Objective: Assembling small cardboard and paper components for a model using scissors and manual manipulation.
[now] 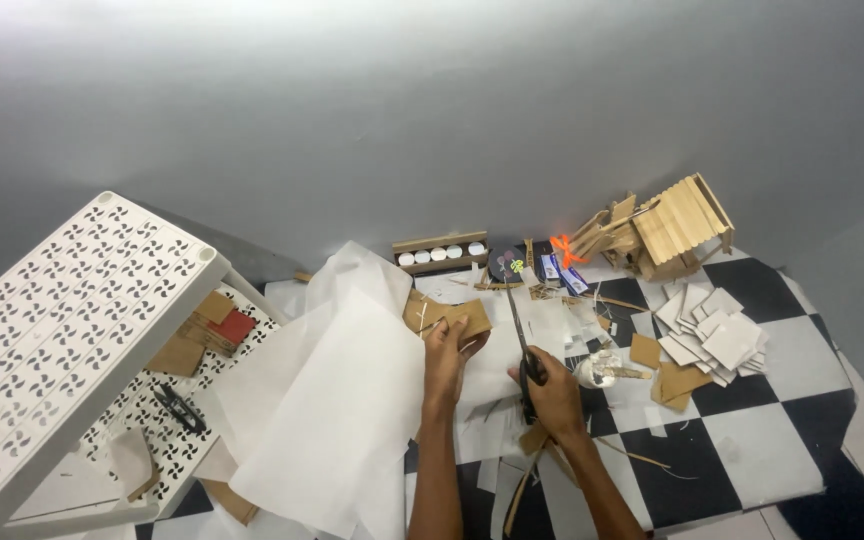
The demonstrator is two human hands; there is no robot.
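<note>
My left hand (445,352) grips a piece of brown cardboard (449,315) held just above the floor. My right hand (555,392) is closed around the dark handles of a pair of scissors (519,330), whose long blades point away from me, just right of the cardboard. Both forearms reach in from the bottom edge. Large sheets of white paper (332,400) lie under and left of my left hand.
A white perforated plastic shelf (72,330) stands at left, with cardboard scraps and black scissors (180,408) on its lower level. On the black-and-white checkered floor (742,450) lie white squares (717,335), brown scraps, a small wooden stick house (677,228) and a tray of white cups (442,253).
</note>
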